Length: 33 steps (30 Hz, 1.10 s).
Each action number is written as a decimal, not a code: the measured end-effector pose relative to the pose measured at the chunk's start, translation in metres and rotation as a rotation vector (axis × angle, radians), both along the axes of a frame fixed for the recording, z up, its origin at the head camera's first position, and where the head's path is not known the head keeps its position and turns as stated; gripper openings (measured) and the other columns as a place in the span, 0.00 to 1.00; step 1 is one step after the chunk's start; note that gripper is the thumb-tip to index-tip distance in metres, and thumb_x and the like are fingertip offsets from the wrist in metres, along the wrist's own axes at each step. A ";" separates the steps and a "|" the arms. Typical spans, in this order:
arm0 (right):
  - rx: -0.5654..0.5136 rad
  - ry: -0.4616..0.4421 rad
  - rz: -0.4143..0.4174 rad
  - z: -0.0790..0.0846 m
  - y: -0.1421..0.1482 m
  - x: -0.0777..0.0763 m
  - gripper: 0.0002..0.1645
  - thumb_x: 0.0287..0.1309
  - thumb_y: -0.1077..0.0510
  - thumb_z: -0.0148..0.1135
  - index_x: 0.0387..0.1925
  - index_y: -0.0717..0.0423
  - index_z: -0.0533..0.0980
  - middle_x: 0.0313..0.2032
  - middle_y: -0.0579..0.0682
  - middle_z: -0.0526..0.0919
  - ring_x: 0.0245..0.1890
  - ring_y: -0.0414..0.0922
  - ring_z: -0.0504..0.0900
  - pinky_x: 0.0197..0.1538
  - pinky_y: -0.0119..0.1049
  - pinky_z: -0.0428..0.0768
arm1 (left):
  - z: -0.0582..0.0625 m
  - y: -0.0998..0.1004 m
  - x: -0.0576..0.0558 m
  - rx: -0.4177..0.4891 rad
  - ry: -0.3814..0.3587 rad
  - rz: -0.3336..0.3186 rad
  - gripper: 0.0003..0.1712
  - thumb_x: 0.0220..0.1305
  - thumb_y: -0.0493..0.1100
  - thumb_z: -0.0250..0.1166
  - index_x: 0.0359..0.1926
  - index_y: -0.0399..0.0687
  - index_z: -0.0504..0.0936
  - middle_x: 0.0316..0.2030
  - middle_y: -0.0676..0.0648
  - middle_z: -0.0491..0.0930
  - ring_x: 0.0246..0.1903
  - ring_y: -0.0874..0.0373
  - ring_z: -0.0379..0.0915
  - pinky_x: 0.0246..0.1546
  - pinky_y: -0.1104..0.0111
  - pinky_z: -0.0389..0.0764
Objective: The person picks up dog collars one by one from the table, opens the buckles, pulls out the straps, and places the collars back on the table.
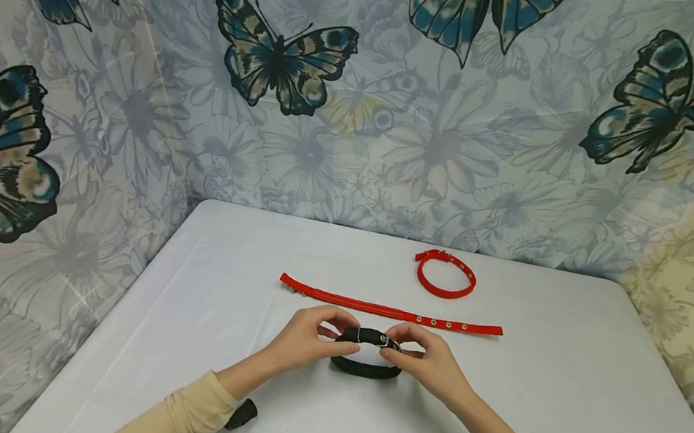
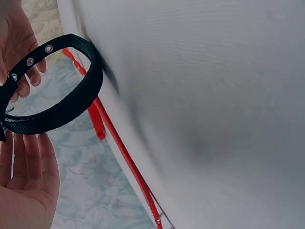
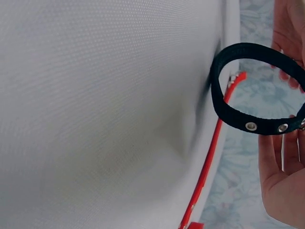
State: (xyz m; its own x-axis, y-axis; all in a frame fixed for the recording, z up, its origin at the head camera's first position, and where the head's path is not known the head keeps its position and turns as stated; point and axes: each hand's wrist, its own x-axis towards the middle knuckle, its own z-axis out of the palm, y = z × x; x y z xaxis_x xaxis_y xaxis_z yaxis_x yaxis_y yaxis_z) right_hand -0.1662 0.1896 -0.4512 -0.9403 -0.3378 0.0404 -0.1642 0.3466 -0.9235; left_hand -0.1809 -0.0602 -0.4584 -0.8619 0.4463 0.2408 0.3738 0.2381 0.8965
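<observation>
A black collar [image 1: 364,369] with metal eyelets is bent into a closed loop just over the table in the head view. My left hand [image 1: 315,336] pinches its left side between thumb and fingers. On the right, my right hand [image 1: 429,361] pinches the strap by the buckle. The left wrist view shows the black loop [image 2: 83,102] from the side, with several eyelets along the upper strap. In the right wrist view, eyelets line the lower part of the collar [image 3: 233,117]. The buckle is partly hidden by fingers.
Beyond my hands, a straight red collar [image 1: 367,307] lies across the white table [image 1: 251,233]. Farther back lies another red collar [image 1: 443,291], buckled into a ring. A butterfly-patterned cloth [image 1: 356,151] hangs behind the table's far edge.
</observation>
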 end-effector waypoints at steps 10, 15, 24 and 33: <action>0.018 0.000 -0.011 -0.001 0.000 -0.001 0.16 0.54 0.53 0.73 0.43 0.53 0.80 0.40 0.48 0.81 0.44 0.47 0.77 0.47 0.34 0.81 | 0.004 0.007 -0.002 -0.003 0.075 -0.013 0.14 0.57 0.46 0.73 0.45 0.54 0.84 0.40 0.59 0.83 0.42 0.62 0.78 0.42 0.68 0.81; 0.033 0.006 -0.007 -0.001 0.001 -0.001 0.17 0.54 0.52 0.73 0.43 0.51 0.79 0.40 0.47 0.81 0.45 0.48 0.77 0.47 0.33 0.81 | 0.006 0.009 -0.001 -0.008 0.090 -0.014 0.12 0.58 0.44 0.72 0.43 0.52 0.83 0.38 0.59 0.82 0.40 0.63 0.78 0.42 0.69 0.81; 0.027 0.067 0.019 0.006 -0.002 -0.001 0.18 0.54 0.51 0.73 0.45 0.49 0.79 0.43 0.46 0.81 0.46 0.49 0.77 0.48 0.33 0.81 | 0.005 0.012 -0.001 -0.022 0.101 -0.013 0.11 0.59 0.43 0.71 0.43 0.51 0.83 0.36 0.59 0.82 0.39 0.64 0.77 0.42 0.69 0.81; 0.056 0.115 0.033 0.012 -0.008 -0.002 0.15 0.55 0.49 0.72 0.43 0.45 0.79 0.41 0.43 0.81 0.45 0.46 0.78 0.49 0.33 0.80 | 0.006 0.012 -0.001 -0.017 0.104 -0.020 0.11 0.59 0.43 0.71 0.43 0.51 0.83 0.38 0.58 0.83 0.39 0.64 0.78 0.42 0.69 0.81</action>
State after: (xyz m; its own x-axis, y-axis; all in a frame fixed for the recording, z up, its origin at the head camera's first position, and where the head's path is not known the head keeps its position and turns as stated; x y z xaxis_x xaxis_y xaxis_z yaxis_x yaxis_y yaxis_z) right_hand -0.1678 0.1814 -0.4392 -0.9191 -0.3729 0.1271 -0.2795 0.3898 -0.8774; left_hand -0.1815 -0.0478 -0.4523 -0.8233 0.4683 0.3208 0.4695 0.2442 0.8485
